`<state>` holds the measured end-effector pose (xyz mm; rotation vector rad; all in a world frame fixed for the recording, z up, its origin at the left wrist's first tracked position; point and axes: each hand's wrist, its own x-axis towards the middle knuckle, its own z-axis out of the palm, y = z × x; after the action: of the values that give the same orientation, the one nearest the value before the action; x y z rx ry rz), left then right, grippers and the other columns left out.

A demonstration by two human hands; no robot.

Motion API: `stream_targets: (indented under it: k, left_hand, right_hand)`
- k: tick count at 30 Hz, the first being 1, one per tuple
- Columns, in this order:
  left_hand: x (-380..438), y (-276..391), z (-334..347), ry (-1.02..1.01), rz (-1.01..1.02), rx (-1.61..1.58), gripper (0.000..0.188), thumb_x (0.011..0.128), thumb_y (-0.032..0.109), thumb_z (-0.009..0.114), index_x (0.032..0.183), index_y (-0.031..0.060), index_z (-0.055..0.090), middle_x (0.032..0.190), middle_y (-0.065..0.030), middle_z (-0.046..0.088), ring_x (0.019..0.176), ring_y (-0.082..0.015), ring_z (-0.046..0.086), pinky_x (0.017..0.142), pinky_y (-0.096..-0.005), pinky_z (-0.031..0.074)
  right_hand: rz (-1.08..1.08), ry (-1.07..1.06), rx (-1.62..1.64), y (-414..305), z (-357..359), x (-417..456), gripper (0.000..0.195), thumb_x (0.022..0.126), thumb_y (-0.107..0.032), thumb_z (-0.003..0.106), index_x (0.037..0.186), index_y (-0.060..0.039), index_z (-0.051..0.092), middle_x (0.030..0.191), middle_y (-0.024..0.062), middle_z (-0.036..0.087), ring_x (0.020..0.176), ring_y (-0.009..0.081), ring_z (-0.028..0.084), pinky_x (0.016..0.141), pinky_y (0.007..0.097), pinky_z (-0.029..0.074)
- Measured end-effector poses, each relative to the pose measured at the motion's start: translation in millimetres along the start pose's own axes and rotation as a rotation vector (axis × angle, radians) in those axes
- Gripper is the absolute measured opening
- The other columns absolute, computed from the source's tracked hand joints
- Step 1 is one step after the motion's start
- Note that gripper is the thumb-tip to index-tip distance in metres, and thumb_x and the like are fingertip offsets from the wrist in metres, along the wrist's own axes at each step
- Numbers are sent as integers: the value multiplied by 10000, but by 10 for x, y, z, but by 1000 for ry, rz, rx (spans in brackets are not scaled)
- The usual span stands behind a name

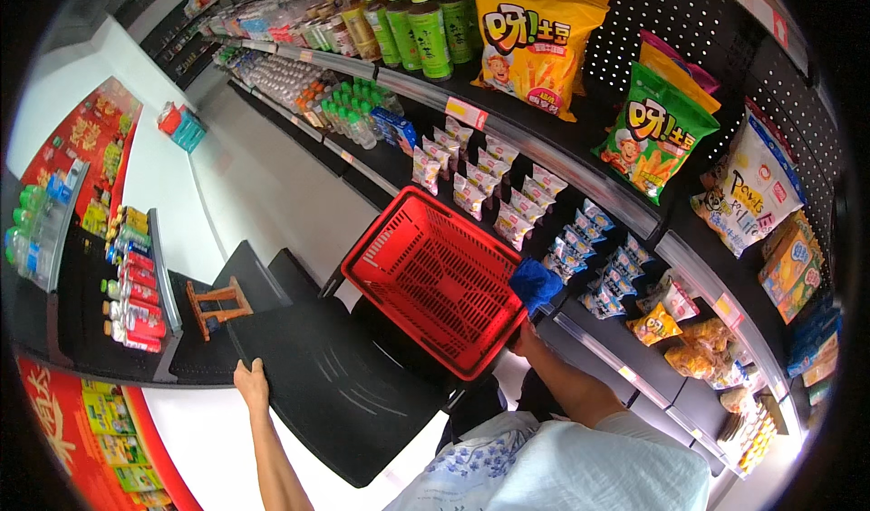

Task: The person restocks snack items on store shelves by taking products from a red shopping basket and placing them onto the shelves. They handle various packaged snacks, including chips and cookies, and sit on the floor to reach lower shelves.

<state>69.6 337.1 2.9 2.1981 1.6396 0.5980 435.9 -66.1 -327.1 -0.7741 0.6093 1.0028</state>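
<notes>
My left hand (251,382) grips the left edge of a black shelf board (319,375) with pale scratches on its top. The board is tilted in front of me. My right hand (522,341) is at the near right corner of a red plastic shopping basket (435,283); its fingers are mostly hidden by the rim. Nothing lies inside the basket. A crumpled blue cloth (535,283) hangs over the basket's right rim, just beyond my right hand. Black bars (462,392) show beside the basket's corners.
Black shelving on the right holds large chip bags (540,42), green-capped bottles (428,32) and rows of small snack packets (513,222). To the left, a shelf carries red-labelled bottles (139,307) and a small wooden stand (217,307). A grey floor aisle (272,151) runs ahead.
</notes>
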Motion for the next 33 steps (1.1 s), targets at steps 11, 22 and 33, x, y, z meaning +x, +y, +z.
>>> stream_targets:
  k: [11, 22, 33]
  left_hand:
    - [4, 10, 121, 44, -6, 13, 357, 930, 183, 577, 1157, -92, 567, 1065, -282, 656, 997, -422, 636, 906, -431, 470]
    - [-215, 605, 63, 326, 382, 385, 616, 936, 168, 602, 1456, -51, 353, 1442, -215, 442, 1317, -388, 414, 1112, -470, 319]
    - [-1050, 4125, 714, -529, 903, -559, 376, 953, 101, 618, 1310, 16, 536, 1301, -145, 597, 1146, -250, 605, 962, -367, 488]
  right_hand:
    - [108, 364, -378, 0, -291, -61, 580, 877, -644, 581, 1185, -153, 603, 1046, 76, 675, 926, 270, 653, 783, 496, 544]
    - [48, 130, -912, -605, -76, -1520, 374, 953, -396, 577, 1156, -91, 651, 1017, 82, 719, 878, 165, 694, 687, 332, 592]
    - [-955, -103, -1105, -1992, 1468, -3041, 284, 1043, -211, 500, 1222, -7, 579, 1036, 117, 690, 916, 172, 679, 765, 314, 577]
